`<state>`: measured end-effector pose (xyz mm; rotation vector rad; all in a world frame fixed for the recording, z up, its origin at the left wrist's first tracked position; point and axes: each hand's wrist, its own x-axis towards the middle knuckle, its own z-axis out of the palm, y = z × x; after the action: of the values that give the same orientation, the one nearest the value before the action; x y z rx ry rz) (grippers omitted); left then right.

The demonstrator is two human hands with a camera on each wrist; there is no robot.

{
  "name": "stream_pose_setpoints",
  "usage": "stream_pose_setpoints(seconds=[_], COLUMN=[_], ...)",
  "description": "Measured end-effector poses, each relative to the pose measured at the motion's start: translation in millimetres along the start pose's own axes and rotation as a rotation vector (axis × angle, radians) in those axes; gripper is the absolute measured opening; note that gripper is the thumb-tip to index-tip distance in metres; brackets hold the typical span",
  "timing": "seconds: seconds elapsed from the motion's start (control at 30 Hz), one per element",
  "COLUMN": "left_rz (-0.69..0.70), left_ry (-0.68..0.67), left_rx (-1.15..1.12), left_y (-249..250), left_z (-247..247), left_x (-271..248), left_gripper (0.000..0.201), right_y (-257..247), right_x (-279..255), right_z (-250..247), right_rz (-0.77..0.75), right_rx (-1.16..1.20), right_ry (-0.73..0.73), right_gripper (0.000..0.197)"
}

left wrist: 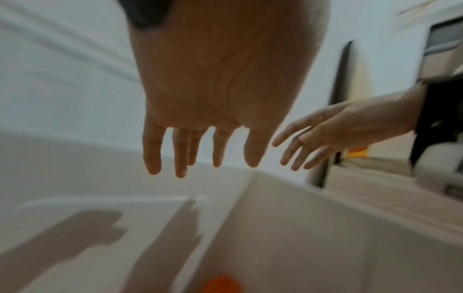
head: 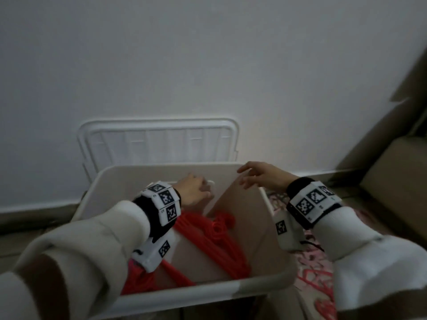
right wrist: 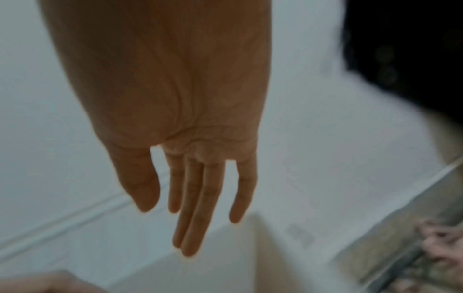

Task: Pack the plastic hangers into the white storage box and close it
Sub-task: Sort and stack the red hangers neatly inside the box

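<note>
The red-orange plastic hangers (head: 215, 236) lie in a loose heap on the bottom of the open white rectangular plastic storage box (head: 184, 294), which stands on the floor against a white wall (head: 208, 54). More of them, red-pink, show at the box's near left corner under the left sleeve. The box's white ribbed plastic lid (head: 157, 140) leans upright on the wall just behind the box's far rim.

The left hand (head: 193, 189) hovers over the far part of the box, its fingers (left wrist: 181, 154) straight, spread and holding nothing. The right hand (head: 261, 175) reaches over the box's far right corner, its fingers (right wrist: 192, 208) also extended and empty, near the lid's lower right edge. Both wrists carry white bands with black square markers.

Outside the box's right wall, pink plastic hangers (head: 312, 269) lie scattered on the floor. Further right of the box stands beige furniture (head: 397, 167), blurred.
</note>
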<state>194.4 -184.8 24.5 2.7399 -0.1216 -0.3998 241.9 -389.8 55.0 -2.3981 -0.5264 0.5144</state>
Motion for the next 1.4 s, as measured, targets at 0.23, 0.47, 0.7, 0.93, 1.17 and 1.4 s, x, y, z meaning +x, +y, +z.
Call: stream_pose_setpoints(seconds=[0.23, 0.47, 0.7, 0.93, 1.17, 1.4], left_rz=[0.313, 0.504, 0.492, 0.423, 0.355, 0.439], left_ry=[-0.051, -0.279, -0.572, -0.653, -0.621, -0.53], left_rx=[0.03, 0.061, 0.125, 0.151, 0.288, 0.05], left_y=[138.0, 257.9, 311.7, 326.9, 313.3, 320.1], left_z=[21.3, 97.5, 201.1, 264.4, 317.0, 336.3], left_x=[2.9, 14.4, 33.6, 64.8, 78.2, 79.3], left_gripper=[0.046, 0.038, 0.038, 0.037, 0.069, 0.038], right_y=[92.8, 219.2, 325.7, 373.5, 397.1, 390.1], right_x=[-110.3, -231.2, -295.9, -296.6, -266.7, -270.6], right_z=[-51.4, -50.0, -1.2, 43.1, 57.5, 50.6], right_rz=[0.177, 0.58, 0.886, 1.059, 1.205, 1.286], right_rx=[-0.114, -0.157, -0.138, 0.095, 0.146, -0.268], right_ry=[0.2, 0.114, 0.102, 0.208, 0.359, 0.124], right_gripper=[0.034, 0.035, 0.043, 0.074, 0.074, 0.04])
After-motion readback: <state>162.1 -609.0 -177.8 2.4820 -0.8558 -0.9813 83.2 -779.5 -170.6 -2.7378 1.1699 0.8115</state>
